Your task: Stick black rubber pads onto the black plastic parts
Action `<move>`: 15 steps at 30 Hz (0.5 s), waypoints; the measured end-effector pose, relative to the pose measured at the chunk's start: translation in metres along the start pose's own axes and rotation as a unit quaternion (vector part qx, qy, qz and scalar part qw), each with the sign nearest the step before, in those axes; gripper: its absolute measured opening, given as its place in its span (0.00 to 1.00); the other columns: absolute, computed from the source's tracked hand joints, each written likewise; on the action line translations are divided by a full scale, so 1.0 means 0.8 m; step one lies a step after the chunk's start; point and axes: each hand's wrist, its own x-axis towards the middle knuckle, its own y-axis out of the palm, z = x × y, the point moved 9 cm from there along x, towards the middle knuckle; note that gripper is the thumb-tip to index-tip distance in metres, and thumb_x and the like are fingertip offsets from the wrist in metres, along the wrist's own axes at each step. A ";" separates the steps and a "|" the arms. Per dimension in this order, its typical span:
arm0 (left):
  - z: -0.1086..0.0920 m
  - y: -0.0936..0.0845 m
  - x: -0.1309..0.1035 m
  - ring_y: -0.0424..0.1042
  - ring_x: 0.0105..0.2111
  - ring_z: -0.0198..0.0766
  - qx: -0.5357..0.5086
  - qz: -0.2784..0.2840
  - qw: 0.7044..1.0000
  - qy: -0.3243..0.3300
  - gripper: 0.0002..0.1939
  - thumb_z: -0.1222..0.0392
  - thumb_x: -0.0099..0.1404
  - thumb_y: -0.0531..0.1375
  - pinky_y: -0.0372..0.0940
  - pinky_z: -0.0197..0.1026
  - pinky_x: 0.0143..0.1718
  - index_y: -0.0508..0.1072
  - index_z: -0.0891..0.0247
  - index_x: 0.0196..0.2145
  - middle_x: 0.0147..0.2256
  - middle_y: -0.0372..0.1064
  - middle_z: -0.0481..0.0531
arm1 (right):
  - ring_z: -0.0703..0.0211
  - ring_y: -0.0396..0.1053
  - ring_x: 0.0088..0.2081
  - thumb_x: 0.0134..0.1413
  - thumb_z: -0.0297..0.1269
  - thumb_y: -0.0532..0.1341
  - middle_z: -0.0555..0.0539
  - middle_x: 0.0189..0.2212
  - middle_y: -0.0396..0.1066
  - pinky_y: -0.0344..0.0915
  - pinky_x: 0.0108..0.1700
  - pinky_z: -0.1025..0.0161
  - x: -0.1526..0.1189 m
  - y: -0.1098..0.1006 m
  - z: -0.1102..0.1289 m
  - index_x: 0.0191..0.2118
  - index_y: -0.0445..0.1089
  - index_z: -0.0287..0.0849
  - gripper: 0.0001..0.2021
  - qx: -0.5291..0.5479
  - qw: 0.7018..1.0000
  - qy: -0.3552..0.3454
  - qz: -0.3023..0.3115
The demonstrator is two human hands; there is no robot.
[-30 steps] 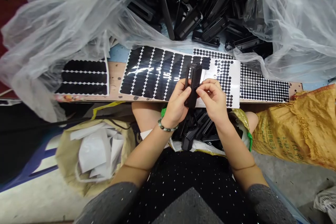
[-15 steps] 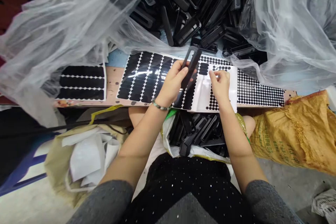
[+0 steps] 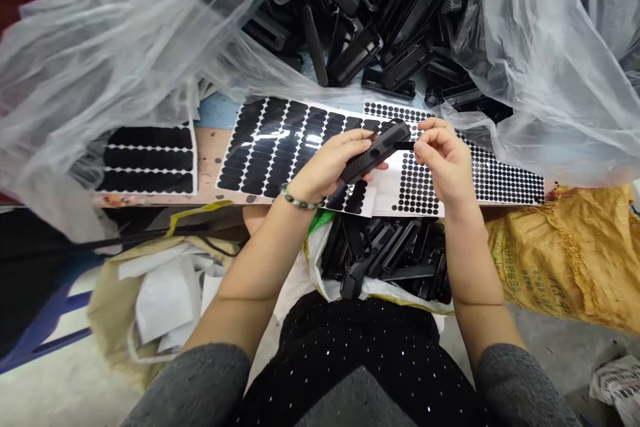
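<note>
A long black plastic part (image 3: 376, 152) with a textured face is gripped in my left hand (image 3: 334, 163), tilted up to the right above the sticker sheets. Between thumb and fingertips, my right hand (image 3: 447, 159) pinches a small black sticker strip (image 3: 404, 145), whose left end is at the part's upper right end; whether they touch, I cannot tell. Beneath my left hand lies a sheet of oblong black stickers (image 3: 280, 147). A sheet of round black dots (image 3: 505, 173) extends under and beyond my right hand.
Many similar black parts (image 3: 350, 53) are heaped at the back between clear plastic sheeting (image 3: 135, 47). An open sack of black parts (image 3: 385, 257) sits at my lap. A bag of white paper (image 3: 165, 293) stands left, a yellow woven sack (image 3: 575, 260) right. Another sticker sheet (image 3: 150, 160) lies left.
My left hand has turned the black part so its textured face shows and it lies flatter. My right hand has lifted off the sheet, moving right, with a black strip now in its fingers.
</note>
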 end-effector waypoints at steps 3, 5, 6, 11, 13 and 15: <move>-0.004 0.007 -0.021 0.79 0.33 0.39 0.006 0.010 1.000 -0.016 0.11 0.61 0.62 0.57 0.70 0.31 0.21 0.71 0.68 0.42 0.34 0.74 0.53 | 0.54 0.66 0.47 0.51 0.54 0.65 0.48 0.41 0.67 0.68 0.49 0.51 -0.001 0.002 0.023 0.26 0.70 0.44 0.18 -0.018 0.999 -0.009 0.041; -0.006 0.011 -0.029 0.79 0.33 0.39 0.013 0.016 1.000 -0.018 0.11 0.62 0.61 0.58 0.70 0.31 0.21 0.72 0.68 0.42 0.34 0.74 0.52 | 0.55 0.67 0.46 0.51 0.54 0.65 0.48 0.41 0.67 0.68 0.48 0.51 -0.004 0.007 0.032 0.26 0.70 0.44 0.18 -0.033 0.997 -0.013 0.061; -0.007 0.012 -0.031 0.79 0.32 0.39 0.017 0.019 1.000 -0.017 0.11 0.62 0.61 0.58 0.70 0.31 0.21 0.72 0.68 0.41 0.34 0.74 0.52 | 0.56 0.67 0.45 0.51 0.54 0.65 0.48 0.41 0.67 0.69 0.48 0.51 -0.006 0.009 0.035 0.26 0.71 0.44 0.18 -0.038 0.997 -0.015 0.069; -0.013 0.016 -0.039 0.79 0.34 0.40 0.064 0.038 0.997 0.007 0.12 0.59 0.61 0.59 0.70 0.32 0.23 0.73 0.67 0.42 0.36 0.74 0.53 | 0.57 0.66 0.42 0.53 0.52 0.65 0.48 0.40 0.67 0.69 0.44 0.54 -0.014 0.013 0.042 0.27 0.71 0.44 0.16 -0.048 0.996 -0.023 0.078; -0.015 0.018 -0.042 0.79 0.35 0.40 0.079 0.045 0.996 0.016 0.14 0.58 0.61 0.59 0.71 0.33 0.24 0.73 0.67 0.42 0.37 0.74 0.53 | 0.58 0.66 0.41 0.53 0.50 0.66 0.48 0.40 0.67 0.69 0.43 0.55 -0.016 0.012 0.043 0.27 0.71 0.44 0.15 -0.054 0.996 -0.023 0.074; -0.015 0.020 -0.044 0.79 0.34 0.40 0.083 0.047 0.995 0.021 0.14 0.57 0.60 0.59 0.71 0.34 0.24 0.73 0.67 0.42 0.37 0.74 0.53 | 0.59 0.66 0.40 0.53 0.47 0.66 0.48 0.40 0.67 0.70 0.42 0.56 -0.017 0.011 0.044 0.27 0.71 0.43 0.13 -0.064 0.995 -0.023 0.070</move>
